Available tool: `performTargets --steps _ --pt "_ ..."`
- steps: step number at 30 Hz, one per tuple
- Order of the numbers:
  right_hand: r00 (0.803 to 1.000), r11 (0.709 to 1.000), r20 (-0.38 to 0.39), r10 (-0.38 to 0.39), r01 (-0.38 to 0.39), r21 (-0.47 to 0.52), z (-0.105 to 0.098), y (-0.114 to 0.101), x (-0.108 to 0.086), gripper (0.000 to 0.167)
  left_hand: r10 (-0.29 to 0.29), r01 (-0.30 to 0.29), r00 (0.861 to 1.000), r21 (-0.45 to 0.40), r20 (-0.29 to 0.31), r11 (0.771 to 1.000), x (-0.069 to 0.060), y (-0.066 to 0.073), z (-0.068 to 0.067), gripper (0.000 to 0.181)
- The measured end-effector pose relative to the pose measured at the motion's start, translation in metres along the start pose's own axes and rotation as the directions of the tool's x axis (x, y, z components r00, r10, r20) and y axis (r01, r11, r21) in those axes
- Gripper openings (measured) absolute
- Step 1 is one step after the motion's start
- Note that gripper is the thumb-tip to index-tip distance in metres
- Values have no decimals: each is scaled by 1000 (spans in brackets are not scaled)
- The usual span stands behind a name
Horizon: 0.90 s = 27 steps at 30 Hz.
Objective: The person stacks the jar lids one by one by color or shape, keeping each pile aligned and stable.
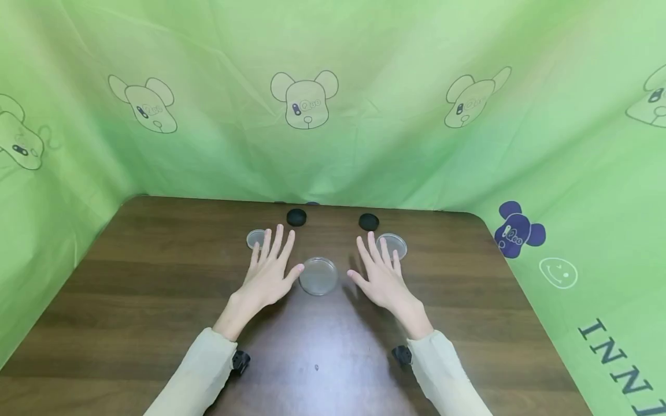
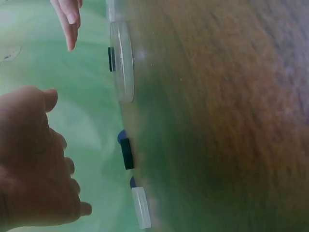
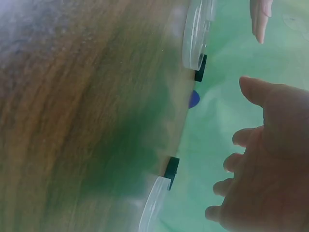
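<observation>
Both hands hover above the brown table with fingers spread and hold nothing. The left hand (image 1: 267, 277) is beside a large clear round dish (image 1: 319, 276), its thumb near the dish's left rim in the head view. Beyond its fingertips lies a small clear round dish (image 1: 255, 238), partly covered by the fingers. Over on the other side, the right hand (image 1: 384, 280) overlaps a medium clear round dish (image 1: 395, 245). Two black round discs lie farther back: a left disc (image 1: 296, 218) and a right disc (image 1: 369, 222). In the left wrist view the large dish (image 2: 124, 63) stands low and shallow.
The wooden table (image 1: 130, 277) has rounded far corners. A green curtain (image 1: 312, 162) printed with bear heads hangs along its back and sides. Black wrist cameras (image 1: 240, 361) are strapped beside the pale sleeves (image 1: 195, 375).
</observation>
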State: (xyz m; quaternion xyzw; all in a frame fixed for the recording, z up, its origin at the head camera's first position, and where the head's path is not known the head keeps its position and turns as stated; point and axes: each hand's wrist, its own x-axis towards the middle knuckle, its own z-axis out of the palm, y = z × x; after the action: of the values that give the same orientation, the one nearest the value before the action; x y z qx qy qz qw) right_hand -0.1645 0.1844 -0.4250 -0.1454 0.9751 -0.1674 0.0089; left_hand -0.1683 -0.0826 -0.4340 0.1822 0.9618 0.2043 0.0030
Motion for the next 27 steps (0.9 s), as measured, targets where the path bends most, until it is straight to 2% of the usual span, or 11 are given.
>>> performTargets --steps 6,19,22,27 --pt "1000 1000 4 -13 13 20 -3 0 -1 80 69 -69 998 -5 9 998 -2 2 -1 76" --pt "997 997 34 -76 75 36 -4 -1 -3 90 77 -77 996 0 41 997 -4 -3 3 91" --pt "991 993 76 -115 111 51 -1 -4 -3 96 68 -66 995 -39 68 997 -5 -2 4 101" --pt "976 984 141 -168 158 83 4 -7 -3 102 32 -15 993 -149 110 989 -6 1 8 116"
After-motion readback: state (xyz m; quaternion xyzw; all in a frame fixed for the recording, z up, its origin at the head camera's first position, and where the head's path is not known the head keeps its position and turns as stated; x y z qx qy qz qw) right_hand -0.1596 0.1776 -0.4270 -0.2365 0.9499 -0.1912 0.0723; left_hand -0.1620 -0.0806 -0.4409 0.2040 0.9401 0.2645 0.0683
